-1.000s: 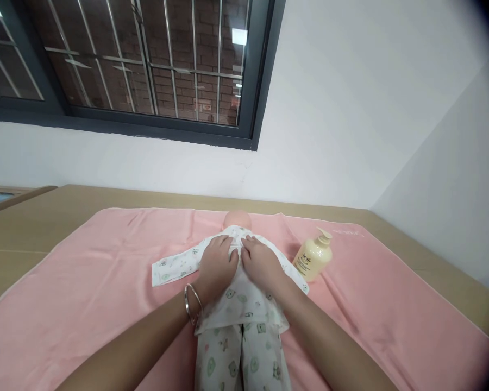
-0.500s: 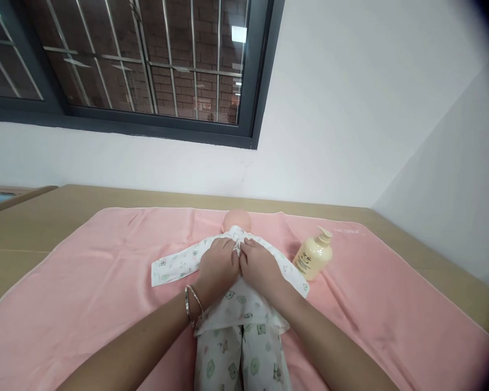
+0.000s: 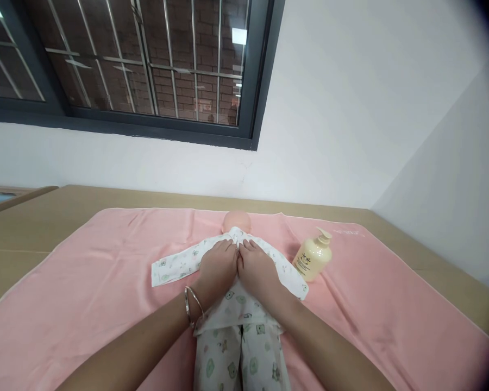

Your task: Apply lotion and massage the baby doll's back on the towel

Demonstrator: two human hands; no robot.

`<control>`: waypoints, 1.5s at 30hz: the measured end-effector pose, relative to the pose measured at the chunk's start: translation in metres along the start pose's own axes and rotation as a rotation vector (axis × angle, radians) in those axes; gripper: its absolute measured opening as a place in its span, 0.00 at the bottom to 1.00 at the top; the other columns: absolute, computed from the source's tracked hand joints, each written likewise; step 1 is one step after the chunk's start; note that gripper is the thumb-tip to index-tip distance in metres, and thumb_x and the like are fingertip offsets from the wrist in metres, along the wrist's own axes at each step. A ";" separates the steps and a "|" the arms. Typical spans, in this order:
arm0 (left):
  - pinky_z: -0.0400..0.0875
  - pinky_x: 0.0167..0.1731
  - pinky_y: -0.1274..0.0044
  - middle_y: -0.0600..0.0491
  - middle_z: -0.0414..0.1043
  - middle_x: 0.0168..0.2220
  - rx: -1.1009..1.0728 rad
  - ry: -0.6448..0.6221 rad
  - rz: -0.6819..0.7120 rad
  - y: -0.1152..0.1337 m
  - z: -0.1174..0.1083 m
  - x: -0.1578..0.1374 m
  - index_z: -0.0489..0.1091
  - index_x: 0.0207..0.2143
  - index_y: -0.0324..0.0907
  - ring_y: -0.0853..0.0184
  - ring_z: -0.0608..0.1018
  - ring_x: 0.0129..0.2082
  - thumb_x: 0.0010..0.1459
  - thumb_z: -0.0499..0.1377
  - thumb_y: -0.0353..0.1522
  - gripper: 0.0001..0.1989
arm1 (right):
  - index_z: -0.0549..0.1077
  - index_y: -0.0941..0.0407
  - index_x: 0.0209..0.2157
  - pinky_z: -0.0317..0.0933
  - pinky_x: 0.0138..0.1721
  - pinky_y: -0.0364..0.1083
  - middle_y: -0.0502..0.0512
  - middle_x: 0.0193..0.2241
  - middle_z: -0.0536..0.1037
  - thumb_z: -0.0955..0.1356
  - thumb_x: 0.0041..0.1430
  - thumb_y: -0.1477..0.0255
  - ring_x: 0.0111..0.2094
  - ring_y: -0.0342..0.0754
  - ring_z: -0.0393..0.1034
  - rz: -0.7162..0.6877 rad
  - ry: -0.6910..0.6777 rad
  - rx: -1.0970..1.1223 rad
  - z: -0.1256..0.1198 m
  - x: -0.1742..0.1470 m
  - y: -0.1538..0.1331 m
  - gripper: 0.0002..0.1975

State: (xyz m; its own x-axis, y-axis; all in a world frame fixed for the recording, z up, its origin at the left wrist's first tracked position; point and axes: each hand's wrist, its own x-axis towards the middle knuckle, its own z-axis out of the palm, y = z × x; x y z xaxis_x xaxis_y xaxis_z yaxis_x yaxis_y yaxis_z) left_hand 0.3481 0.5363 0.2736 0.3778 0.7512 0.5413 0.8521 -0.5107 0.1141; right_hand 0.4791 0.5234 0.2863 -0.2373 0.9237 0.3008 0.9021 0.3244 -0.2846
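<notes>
A baby doll [image 3: 236, 222] lies on its back, its head toward the wall. It wears a white long-sleeved baby shirt [image 3: 240, 307] with small green prints, and matching pants [image 3: 222, 358]. At the upper chest, my left hand [image 3: 219, 266], with bangles on its wrist, is closed on the shirt front. Against it, thumb to thumb, my right hand [image 3: 259, 270] closes on the same spot. The fingertips and whatever fastening lies under them are mostly hidden. Both sleeves spread out sideways, and the doll's face is not visible.
A pale yellow pump bottle [image 3: 313, 256] stands close to the sleeve on the right. Beneath everything, a pink blanket [image 3: 106, 304] covers a wooden table [image 3: 77, 209]. Behind the table rise a white wall [image 3: 321, 108] and a barred window [image 3: 158, 65].
Both hands remain at the shirt's chest. The right hand has shifted slightly to the left and the fingers have drawn closer together; the fabric gathered between them shows less.
</notes>
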 end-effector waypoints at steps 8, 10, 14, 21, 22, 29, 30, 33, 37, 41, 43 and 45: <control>0.63 0.56 0.61 0.43 0.70 0.52 -0.135 0.092 -0.156 -0.016 0.020 0.004 0.68 0.49 0.39 0.54 0.69 0.54 0.61 0.51 0.35 0.17 | 0.65 0.60 0.58 0.47 0.60 0.50 0.61 0.58 0.65 0.58 0.65 0.63 0.62 0.54 0.53 0.129 0.046 0.092 0.010 0.019 0.026 0.25; 0.62 0.58 0.60 0.42 0.68 0.54 -0.203 0.077 -0.172 -0.021 0.024 0.007 0.67 0.52 0.38 0.54 0.67 0.56 0.60 0.52 0.36 0.19 | 0.61 0.63 0.61 0.42 0.63 0.51 0.63 0.62 0.59 0.57 0.66 0.62 0.64 0.55 0.48 0.125 0.042 0.094 0.018 0.022 0.030 0.28; 0.62 0.58 0.61 0.45 0.70 0.53 -0.315 0.053 -0.248 -0.025 0.024 0.010 0.68 0.51 0.40 0.56 0.69 0.55 0.58 0.54 0.34 0.19 | 0.58 0.65 0.62 0.38 0.64 0.52 0.64 0.64 0.54 0.56 0.66 0.63 0.65 0.56 0.43 0.122 0.051 0.107 0.025 0.021 0.030 0.29; 0.57 0.61 0.59 0.45 0.66 0.57 -0.363 0.072 -0.234 -0.028 0.034 0.006 0.66 0.53 0.40 0.56 0.64 0.60 0.60 0.51 0.35 0.19 | 0.55 0.60 0.64 0.36 0.64 0.55 0.62 0.66 0.48 0.56 0.66 0.64 0.67 0.55 0.37 0.119 0.016 0.155 0.027 0.021 0.033 0.28; 0.56 0.61 0.59 0.46 0.66 0.58 -0.365 0.079 -0.228 -0.029 0.036 0.005 0.66 0.54 0.40 0.57 0.64 0.60 0.61 0.51 0.35 0.19 | 0.55 0.60 0.64 0.36 0.65 0.55 0.61 0.66 0.48 0.56 0.66 0.64 0.67 0.55 0.37 0.114 0.017 0.155 0.027 0.021 0.033 0.28; 0.56 0.61 0.60 0.45 0.65 0.58 -0.363 0.093 -0.215 -0.029 0.038 0.003 0.66 0.54 0.39 0.57 0.64 0.60 0.61 0.50 0.33 0.19 | 0.58 0.59 0.63 0.37 0.65 0.54 0.60 0.65 0.52 0.56 0.66 0.64 0.66 0.55 0.41 0.116 0.042 0.152 0.029 0.020 0.032 0.27; 0.56 0.61 0.60 0.45 0.65 0.58 -0.364 0.098 -0.214 -0.028 0.038 0.002 0.66 0.54 0.39 0.57 0.64 0.60 0.61 0.50 0.33 0.19 | 0.57 0.59 0.63 0.37 0.65 0.54 0.60 0.65 0.52 0.56 0.66 0.64 0.66 0.55 0.41 0.114 0.044 0.151 0.030 0.020 0.033 0.27; 0.56 0.61 0.59 0.45 0.65 0.58 -0.367 0.103 -0.217 -0.028 0.037 0.002 0.66 0.54 0.39 0.57 0.64 0.60 0.61 0.51 0.33 0.19 | 0.58 0.59 0.63 0.38 0.64 0.54 0.59 0.65 0.53 0.56 0.66 0.65 0.66 0.54 0.42 0.109 0.047 0.143 0.031 0.020 0.033 0.27; 0.56 0.61 0.59 0.46 0.66 0.57 -0.371 0.113 -0.212 -0.027 0.037 0.002 0.67 0.53 0.40 0.57 0.65 0.60 0.61 0.51 0.33 0.19 | 0.59 0.60 0.63 0.39 0.64 0.55 0.60 0.64 0.54 0.57 0.66 0.65 0.66 0.55 0.43 0.099 0.066 0.133 0.032 0.019 0.034 0.26; 0.57 0.61 0.59 0.46 0.66 0.57 -0.379 0.128 -0.209 -0.026 0.037 0.002 0.67 0.54 0.40 0.57 0.65 0.59 0.61 0.51 0.32 0.19 | 0.60 0.60 0.62 0.40 0.64 0.56 0.62 0.63 0.56 0.57 0.66 0.65 0.65 0.56 0.44 0.082 0.086 0.145 0.034 0.019 0.035 0.26; 0.58 0.60 0.59 0.46 0.66 0.57 -0.377 0.127 -0.207 -0.026 0.037 0.001 0.67 0.53 0.40 0.57 0.65 0.59 0.61 0.51 0.32 0.19 | 0.61 0.61 0.61 0.41 0.64 0.57 0.63 0.63 0.57 0.57 0.66 0.65 0.65 0.56 0.45 0.074 0.109 0.166 0.035 0.018 0.036 0.26; 0.58 0.60 0.59 0.45 0.66 0.57 -0.361 0.138 -0.192 -0.025 0.036 0.000 0.66 0.54 0.39 0.57 0.66 0.59 0.62 0.50 0.32 0.19 | 0.63 0.61 0.60 0.42 0.64 0.57 0.62 0.63 0.57 0.57 0.65 0.66 0.65 0.55 0.46 0.027 0.154 0.195 0.033 0.017 0.036 0.25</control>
State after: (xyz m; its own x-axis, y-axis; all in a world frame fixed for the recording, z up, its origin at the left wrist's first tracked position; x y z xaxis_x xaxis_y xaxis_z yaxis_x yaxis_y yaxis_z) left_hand 0.3402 0.5644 0.2410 0.1514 0.7964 0.5855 0.7118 -0.4988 0.4945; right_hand 0.4955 0.5578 0.2510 -0.1426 0.8954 0.4218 0.8172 0.3469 -0.4602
